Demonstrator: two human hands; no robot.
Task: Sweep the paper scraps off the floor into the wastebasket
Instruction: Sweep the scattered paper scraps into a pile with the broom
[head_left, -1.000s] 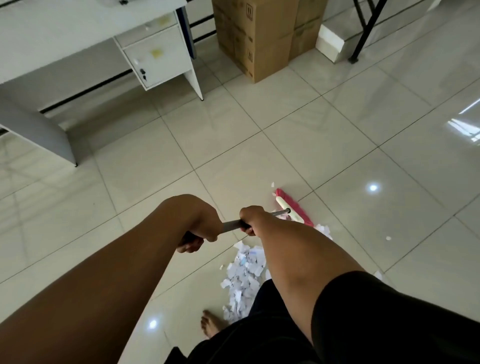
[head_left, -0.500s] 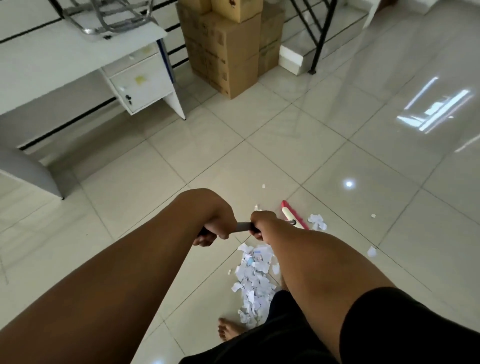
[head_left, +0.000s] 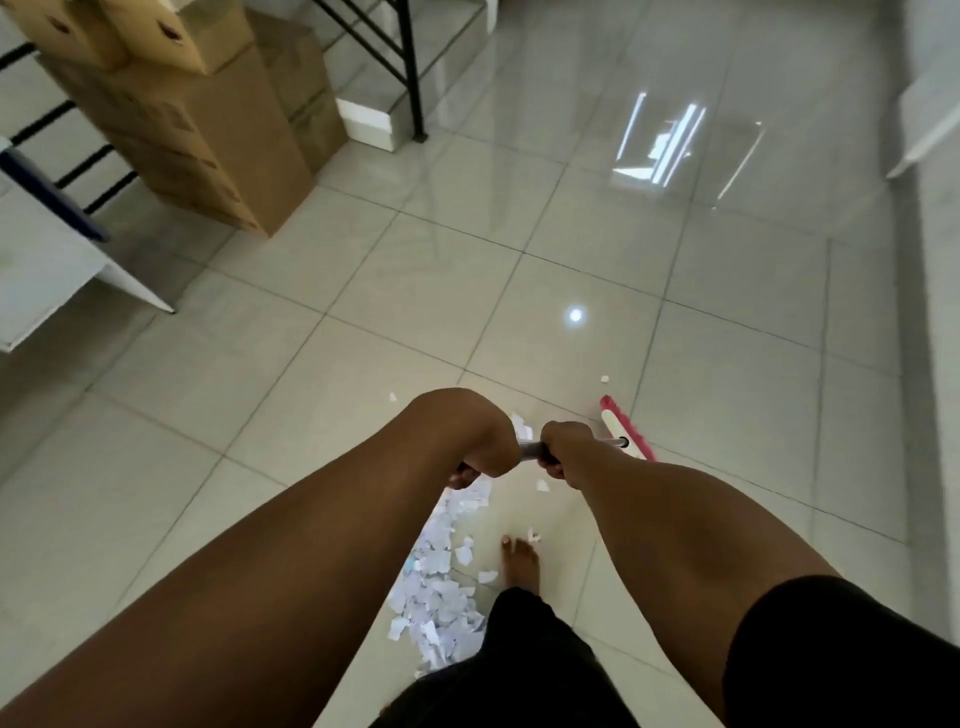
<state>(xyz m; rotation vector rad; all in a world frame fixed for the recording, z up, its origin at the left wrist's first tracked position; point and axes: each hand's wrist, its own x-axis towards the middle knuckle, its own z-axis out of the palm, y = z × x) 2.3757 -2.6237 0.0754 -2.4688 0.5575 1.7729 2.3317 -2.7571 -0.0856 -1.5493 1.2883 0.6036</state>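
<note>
Head view, both hands on one broom. Fingers of the left hand (head_left: 480, 449) curl round the upper part of the metal broom handle (head_left: 530, 450); fingers of the right hand (head_left: 563, 451) curl round it just ahead, the two hands nearly touching. The handle runs forward to the pink-bristled broom head (head_left: 626, 428), which sits on the tiled floor (head_left: 363, 338) beyond the hands. Most paper scraps (head_left: 441, 587) lie heaped below the forearms, beside a bare foot (head_left: 521, 561); one stray scrap (head_left: 604, 379) lies past the broom head and another (head_left: 393, 397) to its left. No wastebasket is in view. Risks, as judged: a fast stroke could scatter the light heap; the foot, close beside the pile, could kick scraps apart; strays beyond the bristles may be missed. Cardboard boxes (head_left: 208, 135) stand well apart, upper left.
</note>
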